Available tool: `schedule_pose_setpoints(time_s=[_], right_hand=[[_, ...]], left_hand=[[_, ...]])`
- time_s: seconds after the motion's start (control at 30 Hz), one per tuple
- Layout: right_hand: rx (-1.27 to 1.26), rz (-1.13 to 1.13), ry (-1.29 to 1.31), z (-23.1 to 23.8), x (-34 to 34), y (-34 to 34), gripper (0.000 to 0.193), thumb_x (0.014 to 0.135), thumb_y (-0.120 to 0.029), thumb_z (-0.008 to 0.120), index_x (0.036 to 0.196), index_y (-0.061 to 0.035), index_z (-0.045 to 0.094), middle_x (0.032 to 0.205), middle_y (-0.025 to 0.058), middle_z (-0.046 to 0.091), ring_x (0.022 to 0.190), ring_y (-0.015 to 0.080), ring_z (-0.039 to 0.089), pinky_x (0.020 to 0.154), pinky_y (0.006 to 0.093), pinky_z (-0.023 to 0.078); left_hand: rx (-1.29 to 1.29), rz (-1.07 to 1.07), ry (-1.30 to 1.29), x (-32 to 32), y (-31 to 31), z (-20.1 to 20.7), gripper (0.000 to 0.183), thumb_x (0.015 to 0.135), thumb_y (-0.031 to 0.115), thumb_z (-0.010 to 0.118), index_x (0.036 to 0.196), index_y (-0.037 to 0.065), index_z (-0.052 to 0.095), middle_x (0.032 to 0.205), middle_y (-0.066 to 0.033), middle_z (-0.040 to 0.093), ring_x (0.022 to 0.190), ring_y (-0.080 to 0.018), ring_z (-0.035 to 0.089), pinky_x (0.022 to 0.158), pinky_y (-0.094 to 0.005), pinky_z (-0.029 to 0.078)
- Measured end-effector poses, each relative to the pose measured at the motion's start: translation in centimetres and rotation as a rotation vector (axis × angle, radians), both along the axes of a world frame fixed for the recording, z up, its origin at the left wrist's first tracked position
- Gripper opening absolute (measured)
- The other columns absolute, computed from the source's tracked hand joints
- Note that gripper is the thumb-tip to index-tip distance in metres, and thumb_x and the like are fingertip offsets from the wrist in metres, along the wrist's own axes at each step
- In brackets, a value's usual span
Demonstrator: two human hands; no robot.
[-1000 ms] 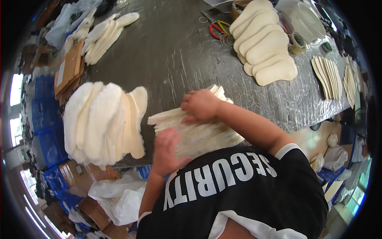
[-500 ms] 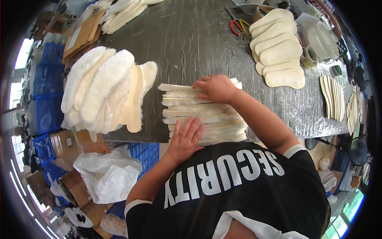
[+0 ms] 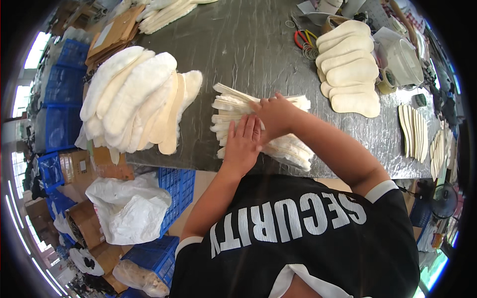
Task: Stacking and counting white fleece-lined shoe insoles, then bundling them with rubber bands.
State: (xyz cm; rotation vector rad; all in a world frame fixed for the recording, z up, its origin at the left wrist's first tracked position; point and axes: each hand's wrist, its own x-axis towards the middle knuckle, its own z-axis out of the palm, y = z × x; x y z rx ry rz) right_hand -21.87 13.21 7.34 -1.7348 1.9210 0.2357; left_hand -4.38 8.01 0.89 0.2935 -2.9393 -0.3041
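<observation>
A bundle of cream fleece insoles (image 3: 226,104) stands on edge at the near middle of the table, its left ends fanned out and tilted. My right hand (image 3: 279,116) is closed over the middle of the bundle, fingers bent around some of the insoles. Just below and left of it, my left hand (image 3: 243,141) lies flat on the same bundle with its fingers stretched out, their tips close to the right hand. Both palms hide the centre of the bundle. A larger pile of fluffy insoles (image 3: 131,94) lies on the left.
Overlapping flat insoles (image 3: 353,72) lie at the right, near red-and-yellow pliers (image 3: 304,38), a tape roll (image 3: 386,80) and a clear plastic tub (image 3: 402,62). Further right is a row of insoles (image 3: 413,133). A white plastic bag (image 3: 130,208) and blue crate (image 3: 177,193) stand below the table's left edge.
My left hand has slid up and right toward the right hand. The insoles, lying level in a neat row before, are now squeezed together and skewed. The view has shifted slightly.
</observation>
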Motion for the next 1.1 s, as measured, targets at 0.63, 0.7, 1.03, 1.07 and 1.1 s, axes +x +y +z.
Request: schedule_pose_setpoints(time_s=[0.63,0.7,1.03,1.07,1.1], right_hand=[[-0.296,-0.111,0.329,-3.9,4.8,3.2,0.070,0.080,-0.027,0.059,0.144,-0.0078,0.037,0.125,0.0228,0.051,0.119,0.0384,0.047,0.106,0.0484,0.029],[-0.324,-0.113,0.284,-3.3,4.5,3.2,0.065,0.081,-0.026,0.057,0.142,-0.0093,0.041,0.121,0.0204,0.054,0.116,0.0346,0.049,0.104,0.0447,0.031],[-0.453,-0.201,0.234,-4.8,4.7,3.5,0.041,0.085,-0.021,0.050,0.124,-0.0099,0.057,0.111,0.0177,0.058,0.109,0.0317,0.054,0.100,0.0450,0.034],[-0.504,-0.193,0.233,-5.1,4.7,3.5,0.041,0.085,-0.021,0.049,0.125,-0.0099,0.057,0.110,0.0178,0.058,0.109,0.0315,0.054,0.100,0.0451,0.035],[-0.556,-0.183,0.232,-5.4,4.6,3.5,0.042,0.086,-0.021,0.049,0.125,-0.0098,0.057,0.109,0.0178,0.059,0.109,0.0314,0.054,0.100,0.0452,0.036]], left_hand=[[0.630,0.014,0.267,-13.1,-8.8,5.8,0.014,0.082,0.014,0.068,0.083,0.000,0.062,0.070,-0.0102,0.064,0.061,-0.0204,0.060,0.060,-0.0314,0.048],[0.722,0.007,0.212,-19.8,-9.0,3.0,0.014,0.082,0.015,0.068,0.086,0.001,0.067,0.070,-0.0118,0.064,0.063,-0.0195,0.062,0.060,-0.0308,0.048],[0.623,0.231,0.014,-37.6,-4.8,-7.9,0.019,0.082,0.021,0.062,0.085,0.005,0.072,0.085,-0.0180,0.069,0.081,-0.0379,0.066,0.072,-0.0452,0.052],[0.587,0.282,-0.064,-38.1,-4.8,-8.1,0.020,0.082,0.021,0.062,0.085,0.004,0.071,0.085,-0.0184,0.069,0.081,-0.0382,0.066,0.072,-0.0455,0.052],[0.692,0.259,-0.113,-38.5,-5.4,-8.3,0.021,0.083,0.019,0.059,0.082,0.000,0.069,0.084,-0.0205,0.068,0.081,-0.0382,0.066,0.070,-0.0459,0.052]])
